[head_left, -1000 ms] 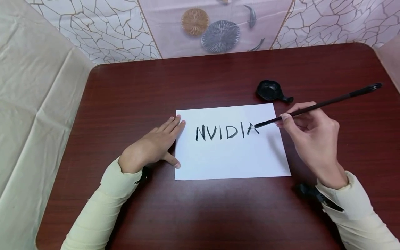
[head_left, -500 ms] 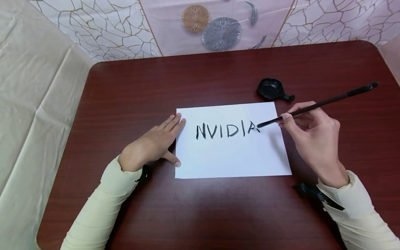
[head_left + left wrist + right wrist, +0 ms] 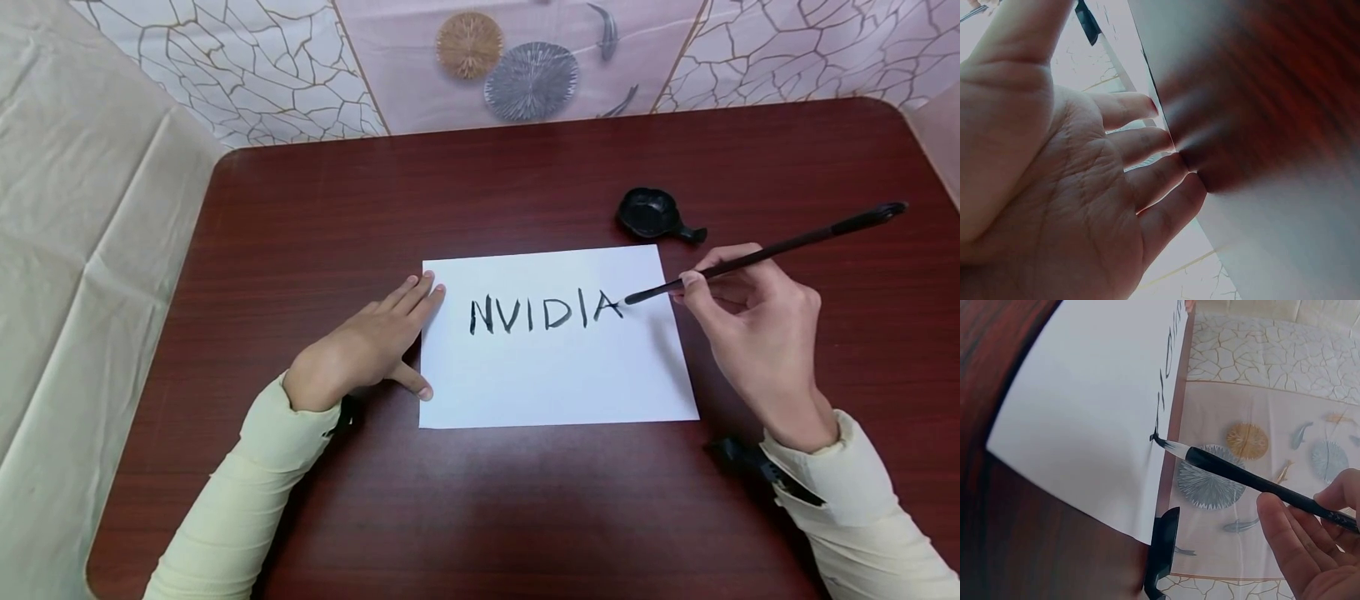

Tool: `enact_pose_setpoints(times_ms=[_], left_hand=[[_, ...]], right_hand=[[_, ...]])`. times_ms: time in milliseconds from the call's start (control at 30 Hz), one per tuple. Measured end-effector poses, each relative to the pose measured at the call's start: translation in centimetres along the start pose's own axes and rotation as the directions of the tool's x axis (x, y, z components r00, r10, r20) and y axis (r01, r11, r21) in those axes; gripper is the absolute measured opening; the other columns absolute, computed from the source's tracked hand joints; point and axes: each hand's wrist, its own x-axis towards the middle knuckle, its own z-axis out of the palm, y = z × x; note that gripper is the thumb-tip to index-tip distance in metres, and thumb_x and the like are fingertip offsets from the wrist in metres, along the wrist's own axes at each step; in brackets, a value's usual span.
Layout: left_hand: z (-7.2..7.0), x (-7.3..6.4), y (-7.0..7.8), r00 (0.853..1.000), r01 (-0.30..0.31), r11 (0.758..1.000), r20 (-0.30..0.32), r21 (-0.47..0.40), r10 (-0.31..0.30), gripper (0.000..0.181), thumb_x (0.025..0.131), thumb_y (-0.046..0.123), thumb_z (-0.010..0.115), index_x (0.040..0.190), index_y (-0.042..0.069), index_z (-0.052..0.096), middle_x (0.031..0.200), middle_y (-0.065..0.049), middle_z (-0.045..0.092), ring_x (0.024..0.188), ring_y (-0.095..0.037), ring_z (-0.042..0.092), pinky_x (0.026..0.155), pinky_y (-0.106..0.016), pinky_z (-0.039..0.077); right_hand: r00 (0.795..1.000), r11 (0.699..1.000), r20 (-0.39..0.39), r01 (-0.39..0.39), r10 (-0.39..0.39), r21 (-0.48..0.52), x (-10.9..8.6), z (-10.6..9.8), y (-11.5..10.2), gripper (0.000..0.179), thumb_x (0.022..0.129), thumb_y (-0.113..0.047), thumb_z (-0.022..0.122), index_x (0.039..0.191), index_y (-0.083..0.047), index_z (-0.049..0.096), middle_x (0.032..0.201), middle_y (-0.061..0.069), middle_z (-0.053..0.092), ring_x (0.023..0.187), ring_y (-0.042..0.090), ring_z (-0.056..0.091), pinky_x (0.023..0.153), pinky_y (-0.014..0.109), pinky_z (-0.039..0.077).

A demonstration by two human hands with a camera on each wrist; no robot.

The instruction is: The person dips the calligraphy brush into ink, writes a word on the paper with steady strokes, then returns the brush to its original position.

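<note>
A white sheet of paper (image 3: 555,383) lies on the table with black letters (image 3: 557,314) reading "NVIDIA". My left hand (image 3: 363,346) rests at the paper's left edge, fingers straight and spread, fingertips and thumb tip on the sheet. In the left wrist view its palm (image 3: 1079,194) shows. My right hand (image 3: 768,333) pinches a dark writing brush (image 3: 817,238) by the lower handle, slanting up to the right. The brush tip is beside the right of the "A". In the right wrist view the white bristles (image 3: 1175,449) end in black; whether they touch the paper, I cannot tell.
A small black ink dish (image 3: 649,214) with a short handle stands just beyond the paper's top right corner. The dark red table (image 3: 487,508) has rounded far corners. Patterned cloth (image 3: 262,71) hangs behind it, and pale cloth (image 3: 90,275) covers the left side.
The brush tip has moved slightly right, from over the "A" to beside it, and the whole letter now shows. My right hand has shifted right with it; my left hand stays at the paper's edge.
</note>
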Motion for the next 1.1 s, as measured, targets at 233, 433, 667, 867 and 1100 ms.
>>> enact_pose_setpoints(times_ms=[233,433,667,867,1100], left_hand=[[-0.2,0.0,0.1,1.0,0.004,1.0,0.002,-0.004,-0.004,0.14,0.073,0.05,0.095,0.171,0.009,0.003,0.178,-0.01,-0.009,0.164,-0.032,-0.006,0.125,-0.063,0.022],[-0.2,0.1,0.1,1.0,-0.004,1.0,-0.011,0.002,0.004,0.139,0.073,0.051,0.094,0.171,0.009,0.005,0.178,-0.01,-0.008,0.164,-0.032,-0.005,0.125,-0.062,0.023],[-0.3,0.0,0.3,1.0,0.003,1.0,-0.003,-0.001,-0.003,0.139,0.073,0.05,0.095,0.171,0.009,0.004,0.178,-0.01,-0.009,0.164,-0.031,-0.006,0.126,-0.061,0.022],[-0.2,0.0,0.1,1.0,0.004,1.0,0.011,-0.005,-0.004,0.138,0.075,0.05,0.093,0.171,0.011,0.002,0.178,-0.008,-0.01,0.164,-0.03,-0.008,0.125,-0.063,0.022],[0.1,0.0,0.0,1.0,0.008,1.0,0.013,-0.005,-0.008,0.138,0.075,0.051,0.093,0.171,0.011,0.002,0.178,-0.008,-0.01,0.164,-0.031,-0.008,0.125,-0.064,0.023]], right_hand=[[1.0,0.999,-0.015,0.021,-0.021,-0.025,-0.1,-0.1,-0.5,0.01,0.093,0.005,0.072,0.102,0.009,0.071,0.092,-0.006,0.074,0.08,-0.018,0.066,0.076,0.003,0.049],[0.991,0.998,-0.124,0.049,-0.045,0.031,-0.2,-0.7,-2.0,0.013,0.093,0.001,0.069,0.099,0.012,0.072,0.091,-0.024,0.07,0.077,-0.011,0.068,0.071,0.007,0.048],[0.988,0.997,-0.141,0.073,-0.071,0.01,0.2,-1.4,-3.3,0.019,0.094,-0.002,0.069,0.102,0.015,0.07,0.092,-0.029,0.069,0.082,-0.012,0.068,0.072,0.007,0.047],[0.986,0.996,-0.143,0.083,-0.085,-0.015,0.7,-1.8,-3.7,0.021,0.096,-0.006,0.071,0.104,0.013,0.072,0.093,-0.026,0.069,0.082,-0.011,0.069,0.075,0.005,0.05],[0.977,0.993,-0.192,0.104,-0.091,0.057,1.2,-2.1,-4.4,0.022,0.095,-0.007,0.072,0.106,0.012,0.073,0.093,-0.005,0.077,0.081,-0.005,0.073,0.076,0.007,0.053]])
